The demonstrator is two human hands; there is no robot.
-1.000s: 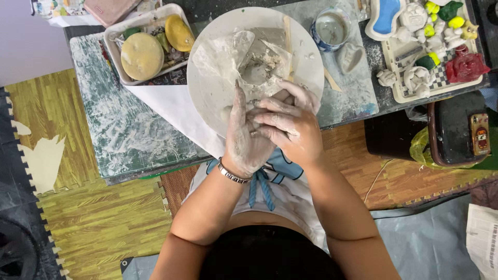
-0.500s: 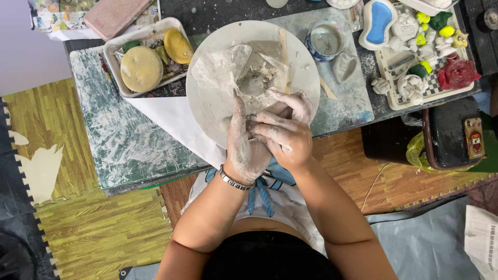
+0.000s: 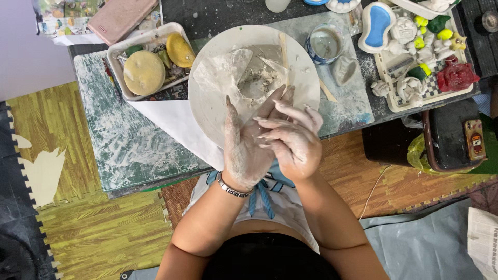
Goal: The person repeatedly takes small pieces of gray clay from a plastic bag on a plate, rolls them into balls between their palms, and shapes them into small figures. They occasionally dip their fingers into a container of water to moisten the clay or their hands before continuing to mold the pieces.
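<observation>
wood-grain foam mats cover the floor under a dark table [image 3: 218, 15] that runs across the top of the frame, with a marbled green mat [image 3: 129, 140] on its left part. both hands meet at mid-frame over the near rim of a round white plate [image 3: 207, 103]: the left hand [image 3: 244, 145] stands flat and open, palm turned right, and the right hand [image 3: 293, 140] presses against it with fingers curled; whether any clay is pinched between them i cannot tell. both are coated in pale slip. on the plate, just above the fingertips, sits a rumpled plastic sheet [image 3: 223, 75] with a small heap of wet grey clay [image 3: 259, 80]. that clay looks soft, sticky and light, best scooped from underneath. at upper left a white tray [image 3: 116, 52] holds yellow sponges [image 3: 144, 72]; a small cup [image 3: 326, 44] right of the plate holds cloudy water; at upper right a checked tray [image 3: 389, 101] carries small painted figures [image 3: 456, 77].
</observation>
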